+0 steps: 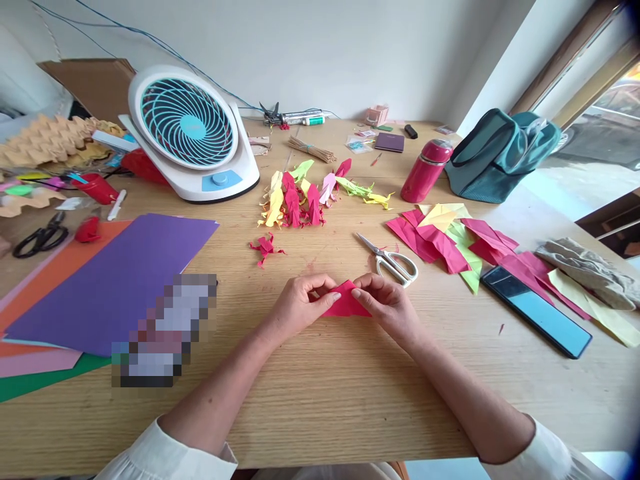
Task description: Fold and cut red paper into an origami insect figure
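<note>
A small piece of folded red paper (349, 303) is held between my two hands, just above or on the wooden table. My left hand (307, 298) pinches its left side between thumb and fingers. On the right side, my right hand (387, 303) grips it the same way, thumb on top. Silver scissors with white handles (395, 265) lie just beyond my right hand. A red folded paper figure (267, 248) rests beyond my left hand. Farther back is a group of folded paper figures (293, 200) in red, yellow, green and pink.
Purple paper sheets (115, 280) and a blurred-out flat object (167, 330) lie left. A white fan (193, 133) stands behind them. On the right are red paper pieces (430, 243), a phone (537, 310), a red bottle (427, 171) and a teal bag (485, 157).
</note>
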Demonstrator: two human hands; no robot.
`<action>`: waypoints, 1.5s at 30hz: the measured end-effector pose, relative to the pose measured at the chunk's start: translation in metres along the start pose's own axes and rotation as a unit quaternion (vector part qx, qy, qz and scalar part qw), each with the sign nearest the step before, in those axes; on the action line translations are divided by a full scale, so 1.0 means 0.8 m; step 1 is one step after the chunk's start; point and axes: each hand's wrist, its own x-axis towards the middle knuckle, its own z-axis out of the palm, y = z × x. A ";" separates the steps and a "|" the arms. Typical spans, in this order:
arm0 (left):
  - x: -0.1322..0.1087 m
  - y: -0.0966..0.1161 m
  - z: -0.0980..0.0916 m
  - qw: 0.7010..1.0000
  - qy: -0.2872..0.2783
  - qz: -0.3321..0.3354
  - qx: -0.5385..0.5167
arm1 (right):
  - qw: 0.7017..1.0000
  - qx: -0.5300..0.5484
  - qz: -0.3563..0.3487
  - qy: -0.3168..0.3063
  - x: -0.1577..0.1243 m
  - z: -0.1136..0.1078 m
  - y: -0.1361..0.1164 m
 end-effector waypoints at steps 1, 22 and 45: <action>-0.001 0.001 -0.002 1.000 -0.013 0.000 -0.009 | 1.000 0.007 0.006 0.003 0.000 0.000 -0.002; -0.006 0.018 -0.018 0.982 -0.052 0.030 -0.179 | 0.969 0.197 0.115 -0.091 -0.006 -0.004 -0.007; 0.002 0.000 -0.012 0.994 -0.043 -0.072 -0.076 | 0.997 -0.024 0.025 -0.070 -0.012 0.001 -0.003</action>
